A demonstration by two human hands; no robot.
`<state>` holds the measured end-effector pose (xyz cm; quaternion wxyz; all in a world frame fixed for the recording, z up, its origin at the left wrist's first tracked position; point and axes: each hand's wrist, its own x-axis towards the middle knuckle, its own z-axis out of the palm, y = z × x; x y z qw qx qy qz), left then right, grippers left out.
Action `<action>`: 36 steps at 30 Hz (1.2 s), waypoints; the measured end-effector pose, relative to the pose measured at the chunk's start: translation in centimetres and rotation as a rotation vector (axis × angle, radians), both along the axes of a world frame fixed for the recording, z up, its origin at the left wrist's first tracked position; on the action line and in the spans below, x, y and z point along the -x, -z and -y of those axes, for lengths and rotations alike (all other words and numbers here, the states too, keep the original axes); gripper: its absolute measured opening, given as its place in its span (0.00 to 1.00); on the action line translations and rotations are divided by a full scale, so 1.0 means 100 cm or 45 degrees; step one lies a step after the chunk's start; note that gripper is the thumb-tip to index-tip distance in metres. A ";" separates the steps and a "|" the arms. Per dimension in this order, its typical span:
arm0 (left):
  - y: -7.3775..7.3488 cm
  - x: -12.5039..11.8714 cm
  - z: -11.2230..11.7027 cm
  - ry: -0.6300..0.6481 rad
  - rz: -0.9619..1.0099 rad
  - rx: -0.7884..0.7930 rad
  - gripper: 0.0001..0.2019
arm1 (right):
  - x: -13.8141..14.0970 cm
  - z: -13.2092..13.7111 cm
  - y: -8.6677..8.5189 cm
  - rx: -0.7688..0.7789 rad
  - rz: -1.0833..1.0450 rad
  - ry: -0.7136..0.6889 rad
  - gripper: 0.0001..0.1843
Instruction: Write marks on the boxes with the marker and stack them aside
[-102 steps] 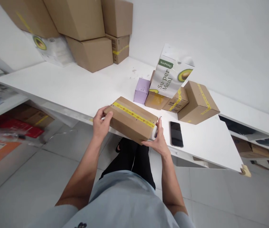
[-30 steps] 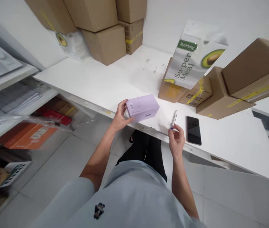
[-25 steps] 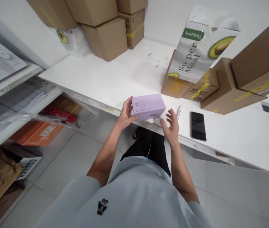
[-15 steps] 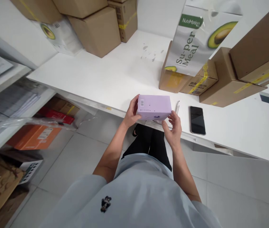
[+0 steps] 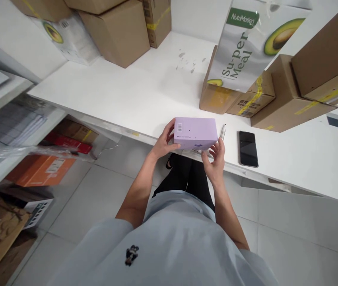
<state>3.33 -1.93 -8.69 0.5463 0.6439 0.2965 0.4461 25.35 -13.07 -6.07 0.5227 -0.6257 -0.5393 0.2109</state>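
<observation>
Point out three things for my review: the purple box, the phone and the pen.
Purple box (image 5: 195,132): head view, upper face.
Phone (image 5: 248,149): head view, dark screen.
Pen (image 5: 223,132): head view, barrel.

The brown box (image 5: 330,53) I held now tops a carton (image 5: 285,111) at upper right; my right hand (image 5: 215,162) has left the pen (image 5: 223,132) for the purple box (image 5: 195,128), mid-frame.

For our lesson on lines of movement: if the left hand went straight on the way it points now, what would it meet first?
The purple box, most likely. The left hand grips its left end, so straight on it would press into the box, though depth is hard to judge.
</observation>
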 end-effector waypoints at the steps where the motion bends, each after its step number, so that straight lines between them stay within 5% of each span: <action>1: -0.003 0.000 0.001 -0.024 -0.008 0.017 0.51 | -0.001 0.000 0.000 0.000 -0.020 0.002 0.41; 14: -0.043 -0.024 0.008 -0.329 -0.125 0.489 0.36 | -0.003 -0.007 -0.020 -0.034 0.118 0.012 0.26; 21: -0.027 -0.028 -0.001 -0.286 -0.203 0.489 0.32 | -0.006 -0.013 -0.018 0.060 0.198 0.000 0.26; 25: -0.015 -0.030 -0.007 -0.401 -0.258 0.370 0.33 | -0.007 -0.020 -0.019 0.142 0.196 -0.008 0.27; 29: -0.020 -0.026 -0.003 -0.499 -0.246 0.204 0.29 | -0.020 -0.025 -0.020 0.188 0.160 -0.075 0.28; 32: -0.030 -0.007 0.007 -0.336 -0.275 0.159 0.34 | -0.048 -0.024 -0.021 0.158 0.227 0.016 0.26; 36: -0.041 0.022 0.010 0.033 -0.607 0.098 0.57 | -0.082 -0.033 -0.023 0.228 0.815 0.080 0.29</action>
